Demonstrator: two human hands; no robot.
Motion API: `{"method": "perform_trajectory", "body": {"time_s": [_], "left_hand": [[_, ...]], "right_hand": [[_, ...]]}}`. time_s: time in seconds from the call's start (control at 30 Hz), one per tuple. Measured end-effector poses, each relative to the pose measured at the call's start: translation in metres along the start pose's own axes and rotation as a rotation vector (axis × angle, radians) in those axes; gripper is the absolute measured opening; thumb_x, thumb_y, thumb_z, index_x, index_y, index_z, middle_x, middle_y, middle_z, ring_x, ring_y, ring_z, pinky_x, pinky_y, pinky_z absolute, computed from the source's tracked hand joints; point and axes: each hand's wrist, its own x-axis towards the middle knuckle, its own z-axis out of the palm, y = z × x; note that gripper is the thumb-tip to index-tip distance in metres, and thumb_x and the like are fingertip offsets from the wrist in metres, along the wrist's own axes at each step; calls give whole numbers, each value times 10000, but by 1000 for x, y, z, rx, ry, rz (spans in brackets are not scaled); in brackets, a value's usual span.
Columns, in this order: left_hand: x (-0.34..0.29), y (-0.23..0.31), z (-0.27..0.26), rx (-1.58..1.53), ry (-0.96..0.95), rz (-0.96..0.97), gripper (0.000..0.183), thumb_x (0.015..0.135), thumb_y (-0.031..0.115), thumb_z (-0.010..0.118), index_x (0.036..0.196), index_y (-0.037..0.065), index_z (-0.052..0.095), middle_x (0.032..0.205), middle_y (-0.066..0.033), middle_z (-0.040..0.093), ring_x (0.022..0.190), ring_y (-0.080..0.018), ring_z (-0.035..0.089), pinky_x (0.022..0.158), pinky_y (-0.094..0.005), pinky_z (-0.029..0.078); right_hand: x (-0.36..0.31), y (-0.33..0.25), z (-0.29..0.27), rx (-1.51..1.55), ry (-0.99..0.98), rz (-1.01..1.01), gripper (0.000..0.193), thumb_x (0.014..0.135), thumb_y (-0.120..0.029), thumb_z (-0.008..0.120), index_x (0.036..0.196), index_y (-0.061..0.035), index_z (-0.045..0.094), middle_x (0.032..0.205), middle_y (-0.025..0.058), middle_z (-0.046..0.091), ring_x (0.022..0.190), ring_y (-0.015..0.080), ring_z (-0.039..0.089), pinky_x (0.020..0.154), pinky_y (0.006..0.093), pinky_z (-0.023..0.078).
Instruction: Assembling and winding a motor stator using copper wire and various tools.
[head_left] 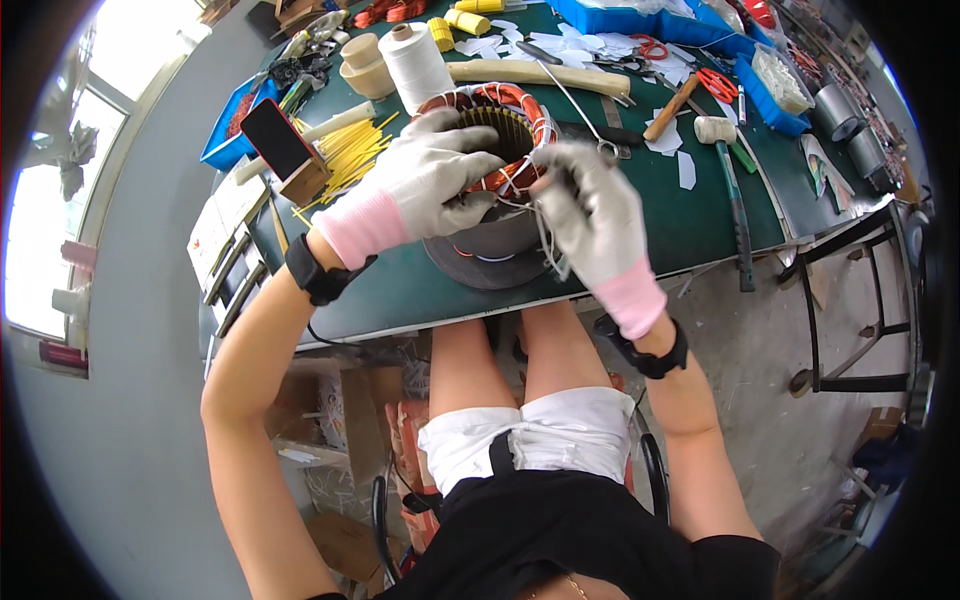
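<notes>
A motor stator (538, 108) with orange-red copper windings and white lacing stands on a dark round base (490, 262) near the table's front edge. My left hand (435, 175), in a white glove with a pink cuff, grips its left rim. Those fingers reach over the windings toward the bore, and the thumb is on the near side. At the stator's right side, my right hand (598, 205), gloved alike, has its fingers curled in a pinch on white cord (548, 245). Loose cord hangs below these fingers, which are slightly blurred.
Behind the stator stand a white thread spool (415, 70) and a wooden stick (540, 76). Left are a phone (277, 138) on a stand and yellow strips (355, 150). A mallet (728, 180), red-handled scissors (717, 85) and blue bins (770, 100) lie right.
</notes>
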Motion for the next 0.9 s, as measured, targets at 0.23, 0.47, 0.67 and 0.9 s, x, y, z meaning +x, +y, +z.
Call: {"method": "perform_trajectory", "body": {"time_s": [0.23, 0.47, 0.67, 0.9], "left_hand": [[-1, 36, 2, 424, 383, -296, 961, 513, 326, 835, 1333, 42, 421, 1296, -135, 497, 1314, -366, 323, 1087, -587, 172], [-8, 39, 16, 103, 264, -226, 428, 685, 117, 713, 1085, 60, 574, 1120, -110, 563, 1132, -301, 486, 1062, -570, 241], [-7, 33, 18, -88, 279, -185, 159, 747, 83, 635, 900, 47, 605, 807, -91, 608, 838, -282, 584, 1012, -462, 336], [-4, 38, 18, -48, 292, -207, 197, 726, 81, 628, 919, 44, 611, 815, -117, 612, 871, -301, 578, 1001, -428, 356]], "right_hand": [[79, -13, 7, 312, -528, 175, 219, 924, -114, 439, 1057, 36, 528, 864, 165, 588, 794, 248, 559, 745, 325, 455], [12, 11, -42, 164, -156, 209, 182, 848, -1, 434, 939, -13, 592, 732, 37, 558, 679, 126, 479, 679, 268, 424], [-19, 35, -17, -54, -91, -129, 211, 786, 72, 473, 946, -32, 564, 840, 152, 625, 768, 345, 602, 681, 399, 469], [-10, 5, -33, 100, -316, -181, 117, 887, 6, 496, 965, -37, 572, 1045, 138, 586, 857, 227, 586, 784, 338, 478]]}}
